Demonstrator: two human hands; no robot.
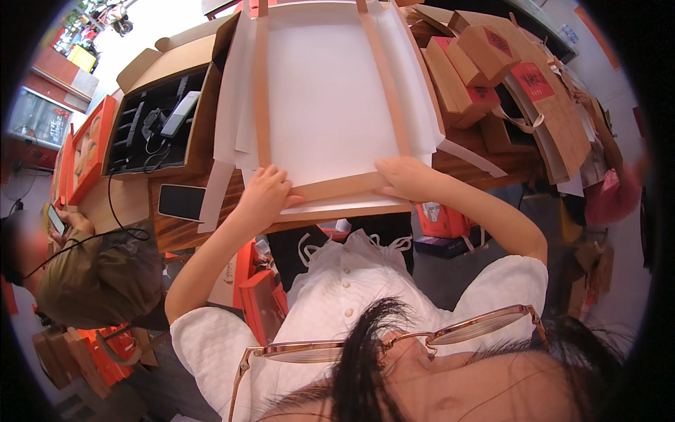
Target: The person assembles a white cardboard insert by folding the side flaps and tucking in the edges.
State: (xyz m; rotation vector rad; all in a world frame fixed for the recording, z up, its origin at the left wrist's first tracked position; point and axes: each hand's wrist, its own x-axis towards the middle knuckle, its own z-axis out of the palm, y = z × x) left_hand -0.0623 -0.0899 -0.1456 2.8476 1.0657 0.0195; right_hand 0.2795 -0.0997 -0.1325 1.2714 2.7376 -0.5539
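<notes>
A large, flat cardboard sheet or box [323,91], white inside with long brown strips along its sides, lies on the wooden table in front of me. Its near edge is folded up into a narrow brown cardboard flap [337,187]. My left hand [264,197] is closed on the left end of this flap, with the fingers over its top. At the right end, my right hand [408,177] grips the same flap, its thumb side toward the middle. Part of the fingers of both hands is hidden. White side flaps [470,156] stick out at the near corners.
An opened carton with a black insert [158,116] holds a white device and cables at left. Beside it lies a black phone [181,202]. Brown and red boxes [472,70] are stacked at right. Another person [98,274] sits at left holding a phone; someone else's arm shows far right.
</notes>
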